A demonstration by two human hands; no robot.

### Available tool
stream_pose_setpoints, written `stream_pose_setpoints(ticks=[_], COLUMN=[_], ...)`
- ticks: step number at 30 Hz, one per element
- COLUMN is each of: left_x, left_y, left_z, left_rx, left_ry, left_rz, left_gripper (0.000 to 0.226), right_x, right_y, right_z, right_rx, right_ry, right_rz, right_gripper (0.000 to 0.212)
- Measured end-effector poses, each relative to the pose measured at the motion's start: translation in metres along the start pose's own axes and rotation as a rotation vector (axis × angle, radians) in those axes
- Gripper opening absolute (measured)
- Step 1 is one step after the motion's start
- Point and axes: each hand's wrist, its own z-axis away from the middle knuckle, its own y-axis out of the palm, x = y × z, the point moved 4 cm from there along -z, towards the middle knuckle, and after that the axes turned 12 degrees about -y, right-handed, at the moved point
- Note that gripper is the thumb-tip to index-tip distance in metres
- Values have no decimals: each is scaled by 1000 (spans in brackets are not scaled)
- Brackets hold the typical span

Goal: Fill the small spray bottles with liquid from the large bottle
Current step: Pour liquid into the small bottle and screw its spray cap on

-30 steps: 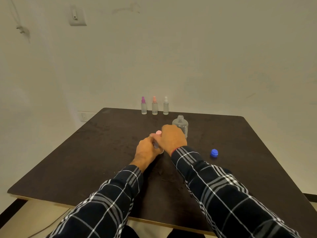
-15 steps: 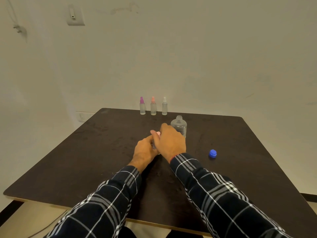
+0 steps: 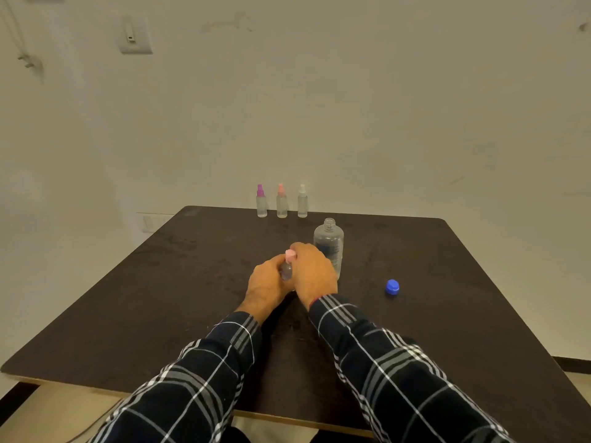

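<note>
Hands | our left hand [image 3: 267, 284] grips small spray bottle [image 3: 286, 270] | right hand [image 3: 315, 271] pinches its pink cap [image 3: 290, 255] | large bottle [image 3: 328, 243] uncapped behind

Both hands hide most of the small spray bottle [image 3: 287, 270], its liquid level perhaps unreadable.
</note>
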Motion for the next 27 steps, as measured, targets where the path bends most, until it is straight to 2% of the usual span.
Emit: stream_pose_setpoints(ticks=[2, 4, 6, 9, 11, 12, 16, 22, 27], left_x=[1, 3, 4, 5, 5, 5, 1, -27, -62], left_y=[-1, 0, 0, 0, 1, 3, 10, 21, 33], left_z=[1, 1, 0, -4, -7, -10, -28, -76, -133], left_rx=[-10, -28, -37, -38, -37, -34, -2, 30, 21], left_ry=[8, 35, 48, 54, 67, 72, 105, 180, 229], left_rz=[38, 30, 6, -3, -11, -13, -47, -107, -14], left_gripper=[47, 48, 51, 55, 57, 58, 58, 58, 54], right_x=[-15, -30, -47, -65, -72, -76, -87, -115, -139], right_y=[2, -6, -12, -9, -3, 0, 8, 1, 3], right_z=[22, 44, 49, 31, 19, 15, 7, -24, -41], right_rx=[-237, -520, -630, -461, -360, -332, -344, -346, -405], right_ry=[138, 288, 405, 435, 413, 399, 400, 482, 482], right_rz=[-224, -326, -327, -396, -474, -490, -487, -480, -448], right_gripper=[31, 37, 57, 98, 107, 104, 68, 70, 70])
